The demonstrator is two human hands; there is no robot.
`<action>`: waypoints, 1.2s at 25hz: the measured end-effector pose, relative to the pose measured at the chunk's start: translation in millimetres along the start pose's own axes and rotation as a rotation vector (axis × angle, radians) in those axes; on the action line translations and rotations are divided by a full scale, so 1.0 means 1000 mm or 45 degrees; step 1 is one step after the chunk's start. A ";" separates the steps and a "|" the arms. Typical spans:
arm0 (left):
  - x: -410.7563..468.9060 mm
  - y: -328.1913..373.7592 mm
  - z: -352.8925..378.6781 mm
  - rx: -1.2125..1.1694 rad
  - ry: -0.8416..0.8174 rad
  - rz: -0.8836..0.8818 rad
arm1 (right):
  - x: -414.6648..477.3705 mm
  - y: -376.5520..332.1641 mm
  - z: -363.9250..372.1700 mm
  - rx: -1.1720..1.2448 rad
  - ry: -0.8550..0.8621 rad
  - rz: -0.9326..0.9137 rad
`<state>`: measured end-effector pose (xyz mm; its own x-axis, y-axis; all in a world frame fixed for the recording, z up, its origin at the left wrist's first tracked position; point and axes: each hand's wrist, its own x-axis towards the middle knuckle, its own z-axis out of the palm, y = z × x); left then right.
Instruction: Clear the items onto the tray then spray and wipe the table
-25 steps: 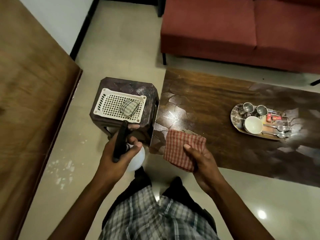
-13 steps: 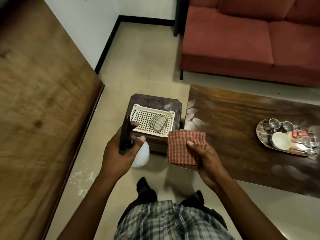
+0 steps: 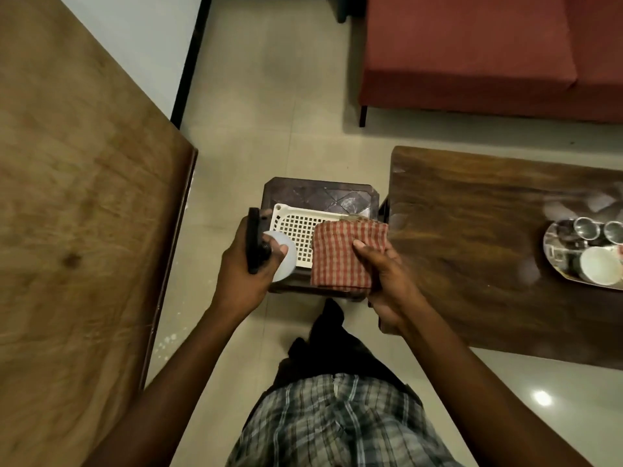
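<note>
My left hand (image 3: 244, 267) grips a spray bottle (image 3: 281, 254) with a black trigger head and a white round body, held over the left edge of a white perforated basket (image 3: 296, 230). My right hand (image 3: 387, 274) holds a folded red checked cloth (image 3: 344, 254) above the basket's right half, thumb on top. The basket sits on a small dark stool (image 3: 320, 193). To the right lies the dark wooden table (image 3: 472, 230), bearing a steel tray (image 3: 553, 251) at the far right with two steel cups (image 3: 596, 229) and a white bowl (image 3: 601, 269).
A red sofa (image 3: 472, 52) stands behind the table. A large wooden surface (image 3: 67, 214) fills the left side. Pale tiled floor (image 3: 269, 112) lies between them. My legs and checked shorts (image 3: 337, 423) are below the stool.
Both hands have moved from the table's left end over to the stool; the cloth and spray bottle now hover above the white basket, hiding the small cloth inside it.
</note>
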<state>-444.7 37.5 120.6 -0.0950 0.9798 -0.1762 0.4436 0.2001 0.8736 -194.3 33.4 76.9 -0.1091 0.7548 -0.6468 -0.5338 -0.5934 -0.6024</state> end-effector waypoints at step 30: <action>0.187 -0.031 -0.002 0.620 0.117 0.325 | 0.123 -0.057 0.048 -1.542 0.503 -0.622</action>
<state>-478.0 214.1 61.7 0.0021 0.9973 0.0728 0.8214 -0.0432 0.5688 -218.1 173.1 54.3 0.2314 0.9481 -0.2180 0.6367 -0.3170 -0.7029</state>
